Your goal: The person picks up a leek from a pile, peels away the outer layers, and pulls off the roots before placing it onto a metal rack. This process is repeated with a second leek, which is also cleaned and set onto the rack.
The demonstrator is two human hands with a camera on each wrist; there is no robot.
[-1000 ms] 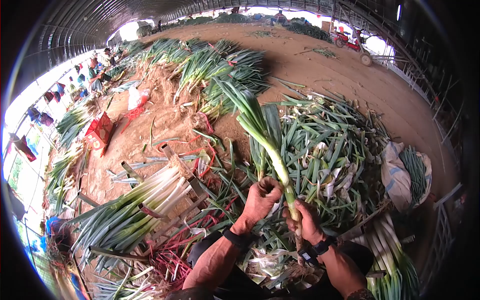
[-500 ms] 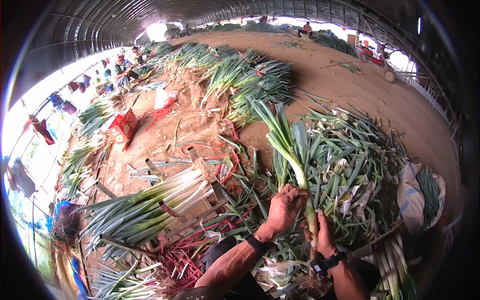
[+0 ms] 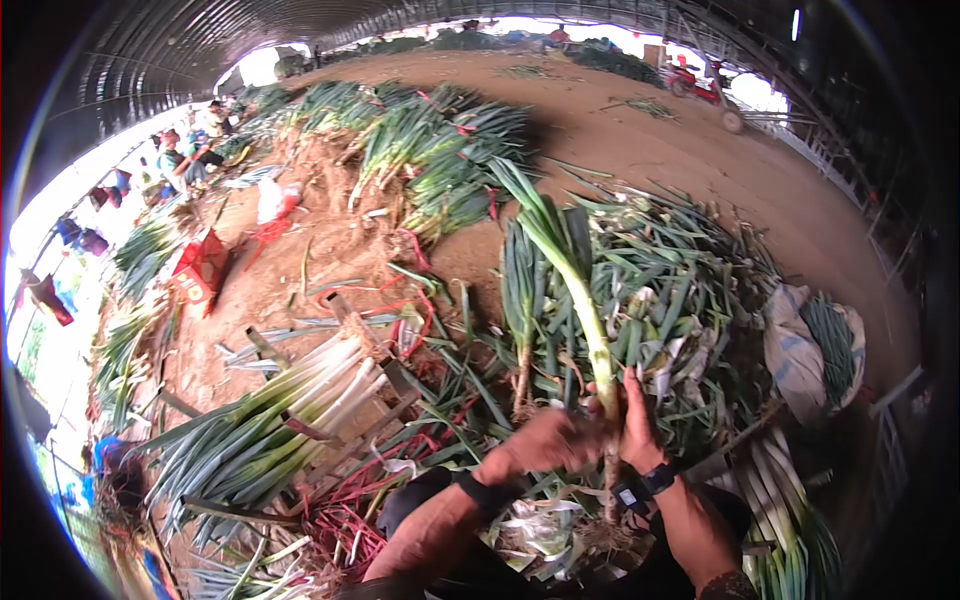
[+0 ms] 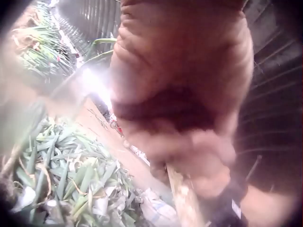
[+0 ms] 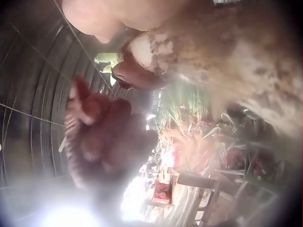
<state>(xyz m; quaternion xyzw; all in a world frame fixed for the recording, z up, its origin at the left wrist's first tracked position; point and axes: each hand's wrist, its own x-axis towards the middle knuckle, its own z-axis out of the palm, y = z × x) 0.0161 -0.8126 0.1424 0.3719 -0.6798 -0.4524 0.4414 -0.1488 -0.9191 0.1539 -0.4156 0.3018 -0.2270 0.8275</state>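
Note:
A large green onion [image 3: 575,285] slants up in front of me, its leaves pointing away and its brown roots [image 3: 612,510] hanging low. My right hand [image 3: 638,425] grips the lower stalk, with the thumb along its side. Close by on the left, my left hand [image 3: 555,440] is blurred by motion. The right wrist view shows this left hand [image 5: 106,135] with bent fingers, a little apart from the soil-stained stalk [image 5: 236,56]; I cannot tell whether it pinches anything. Another green onion [image 3: 520,310] stands just left of the held one.
Trimmed leaves [image 3: 680,280] form a large heap on the right. Cleaned green onions [image 3: 280,410] lie in a wooden rack [image 3: 385,395] on the left, near red ties [image 3: 350,525]. More bundles [image 3: 440,150], a red box [image 3: 200,270] and a white sack [image 3: 795,350] are around.
My left hand has moved from higher on the stalk to lower down, left of it. The right hand still holds the stalk. The view swung right, then back.

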